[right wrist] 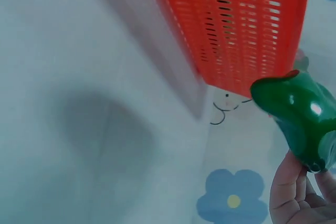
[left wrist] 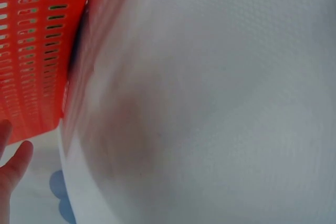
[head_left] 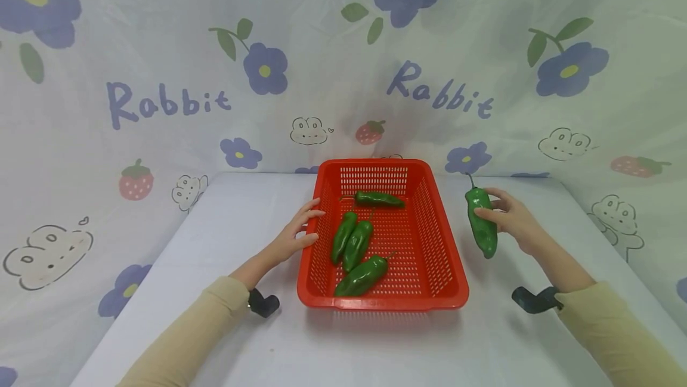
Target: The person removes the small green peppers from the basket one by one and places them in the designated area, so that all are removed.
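A glossy green pepper (head_left: 482, 226) hangs stem up to the right of the red basket, and my right hand (head_left: 507, 217) pinches it between thumb and fingers. In the right wrist view the same pepper (right wrist: 304, 111) shows its blunt lower end, with fingers behind it. My left hand (head_left: 295, 232) rests against the left rim of the red plastic basket (head_left: 383, 302), fingers spread and lightly bent. Inside lie several green peppers: one crosswise at the back (head_left: 378, 198), two side by side at the left, and one near the front (head_left: 362, 276).
The basket stands on a white-covered table (head_left: 257, 196). Behind it hangs a pale curtain (head_left: 333, 77) printed with flowers, rabbits and strawberries. A black wrist mount (head_left: 263, 302) sits on the left wrist, another (head_left: 535, 299) on the right.
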`<control>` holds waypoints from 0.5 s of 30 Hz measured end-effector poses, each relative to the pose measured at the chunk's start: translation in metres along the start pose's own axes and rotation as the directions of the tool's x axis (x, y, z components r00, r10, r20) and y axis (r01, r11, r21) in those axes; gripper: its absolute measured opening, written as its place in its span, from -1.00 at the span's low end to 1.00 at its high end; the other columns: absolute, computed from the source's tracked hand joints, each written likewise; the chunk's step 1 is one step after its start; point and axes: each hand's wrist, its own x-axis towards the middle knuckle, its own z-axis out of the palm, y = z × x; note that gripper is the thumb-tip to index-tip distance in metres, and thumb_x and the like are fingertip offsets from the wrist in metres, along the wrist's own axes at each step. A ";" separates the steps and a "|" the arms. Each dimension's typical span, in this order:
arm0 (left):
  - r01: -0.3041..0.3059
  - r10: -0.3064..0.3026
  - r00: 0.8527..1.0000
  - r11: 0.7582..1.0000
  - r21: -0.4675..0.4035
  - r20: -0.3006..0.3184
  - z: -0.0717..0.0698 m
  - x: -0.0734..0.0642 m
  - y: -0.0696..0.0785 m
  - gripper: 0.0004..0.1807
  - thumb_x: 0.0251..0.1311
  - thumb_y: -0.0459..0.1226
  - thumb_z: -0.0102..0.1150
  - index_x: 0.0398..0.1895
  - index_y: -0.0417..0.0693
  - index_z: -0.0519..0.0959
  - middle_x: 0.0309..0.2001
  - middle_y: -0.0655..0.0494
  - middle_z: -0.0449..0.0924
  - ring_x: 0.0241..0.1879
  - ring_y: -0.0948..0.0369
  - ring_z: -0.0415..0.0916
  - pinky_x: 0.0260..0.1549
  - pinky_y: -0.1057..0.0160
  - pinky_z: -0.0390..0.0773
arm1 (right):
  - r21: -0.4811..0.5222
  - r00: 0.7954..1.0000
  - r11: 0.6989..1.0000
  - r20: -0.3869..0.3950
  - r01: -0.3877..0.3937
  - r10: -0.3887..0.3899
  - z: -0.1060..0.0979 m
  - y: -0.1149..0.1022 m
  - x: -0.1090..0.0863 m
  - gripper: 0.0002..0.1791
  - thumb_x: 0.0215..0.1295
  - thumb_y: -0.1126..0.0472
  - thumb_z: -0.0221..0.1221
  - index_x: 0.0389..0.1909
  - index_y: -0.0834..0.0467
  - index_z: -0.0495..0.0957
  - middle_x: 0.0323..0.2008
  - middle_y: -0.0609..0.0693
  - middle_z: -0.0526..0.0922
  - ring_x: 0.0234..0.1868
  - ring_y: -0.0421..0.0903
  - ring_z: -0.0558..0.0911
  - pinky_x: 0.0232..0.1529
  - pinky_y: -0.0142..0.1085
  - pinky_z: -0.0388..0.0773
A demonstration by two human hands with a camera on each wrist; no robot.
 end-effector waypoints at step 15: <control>0.016 -0.018 0.998 0.999 0.033 0.053 -0.004 0.000 0.001 -0.47 0.16 -0.40 -0.12 0.23 -0.38 0.17 0.42 -0.19 -0.25 0.36 -0.17 -0.21 0.13 -0.26 0.22 | 0.056 0.997 0.996 0.001 -0.074 0.074 0.019 0.021 0.011 -0.11 0.26 -0.07 0.06 0.40 0.26 -0.18 0.19 0.46 0.18 0.06 0.25 0.41 -0.06 -0.11 0.52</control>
